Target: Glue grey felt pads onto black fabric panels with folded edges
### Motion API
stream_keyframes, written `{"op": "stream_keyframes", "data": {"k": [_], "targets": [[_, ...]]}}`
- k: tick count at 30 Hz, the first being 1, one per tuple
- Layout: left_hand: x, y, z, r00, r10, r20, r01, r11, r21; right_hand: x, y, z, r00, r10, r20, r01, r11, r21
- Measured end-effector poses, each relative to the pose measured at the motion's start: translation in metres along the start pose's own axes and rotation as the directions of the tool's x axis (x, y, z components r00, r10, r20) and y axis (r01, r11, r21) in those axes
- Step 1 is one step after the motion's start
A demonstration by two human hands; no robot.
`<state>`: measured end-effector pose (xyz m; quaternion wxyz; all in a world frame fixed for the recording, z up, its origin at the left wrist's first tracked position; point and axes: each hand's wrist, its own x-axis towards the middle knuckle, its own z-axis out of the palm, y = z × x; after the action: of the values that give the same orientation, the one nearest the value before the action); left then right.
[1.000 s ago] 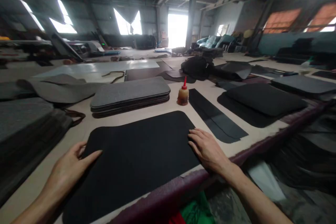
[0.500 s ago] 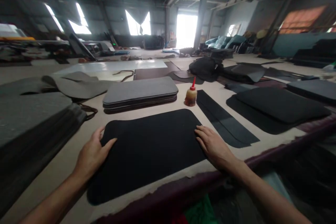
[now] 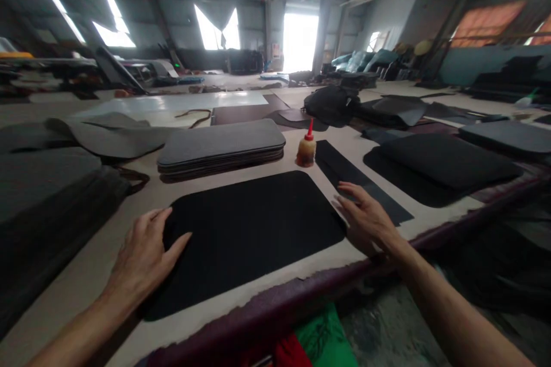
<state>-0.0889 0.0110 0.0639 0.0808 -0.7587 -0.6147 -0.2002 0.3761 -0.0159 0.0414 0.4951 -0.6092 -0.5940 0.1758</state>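
Observation:
A black rounded-corner sheet [image 3: 253, 235] lies flat on the table in front of me. My left hand [image 3: 144, 246] rests at its left edge, thumb on top and spread from the other fingers. Just off the right edge, my right hand [image 3: 364, 212] hovers above the table with its fingers apart and nothing in them. Beyond that hand lie long dark strips [image 3: 359, 180]. A glue bottle [image 3: 306, 152] with a red nozzle stands upright behind the sheet, beside a stack of grey rounded panels [image 3: 221, 146].
Dark thick material is piled at the left [image 3: 47, 212], with loose grey sheets [image 3: 116, 135] behind it. More black panels [image 3: 447, 166] lie at the right. The table's front edge carries a ragged maroon covering [image 3: 267, 304]. A black bag-like bundle [image 3: 329, 104] sits farther back.
My right hand has lifted off the black sheet and moved right, its fingers spreading. My left hand stays at the left edge. The view has shifted slightly.

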Motion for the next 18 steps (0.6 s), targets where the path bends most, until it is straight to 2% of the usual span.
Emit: {"op": "stream_keyframes", "data": {"k": [2,4,6,9,11,14,18], "targets": [[-0.016,0.016,0.001,0.989,0.145,0.004,-0.144,0.987,-0.072,0.012,0.003,-0.018,0.981,0.18,-0.076,-0.165,0.971,0.17],[-0.03,0.039,0.002,0.959,0.282,0.022,-0.275,0.948,-0.16,0.025,0.003,-0.029,0.957,0.275,-0.096,-0.241,0.932,0.27],[-0.039,0.064,0.004,0.926,0.376,0.039,-0.359,0.907,-0.219,0.038,0.0,-0.03,0.955,0.283,-0.092,-0.246,0.924,0.292],[-0.043,0.093,0.012,0.908,0.407,0.103,-0.373,0.894,-0.246,0.057,-0.004,-0.02,0.96,0.278,-0.04,-0.253,0.918,0.307],[-0.042,0.101,0.019,0.899,0.404,0.169,-0.361,0.902,-0.237,0.071,-0.006,-0.01,0.961,0.275,-0.003,-0.262,0.918,0.296],[-0.04,0.101,0.025,0.883,0.41,0.228,-0.369,0.907,-0.202,0.094,-0.004,0.004,0.962,0.274,0.019,-0.27,0.929,0.254],[-0.037,0.095,0.027,0.878,0.433,0.205,-0.409,0.9,-0.149,0.126,0.011,0.021,0.965,0.264,0.008,-0.262,0.952,0.159]]}}
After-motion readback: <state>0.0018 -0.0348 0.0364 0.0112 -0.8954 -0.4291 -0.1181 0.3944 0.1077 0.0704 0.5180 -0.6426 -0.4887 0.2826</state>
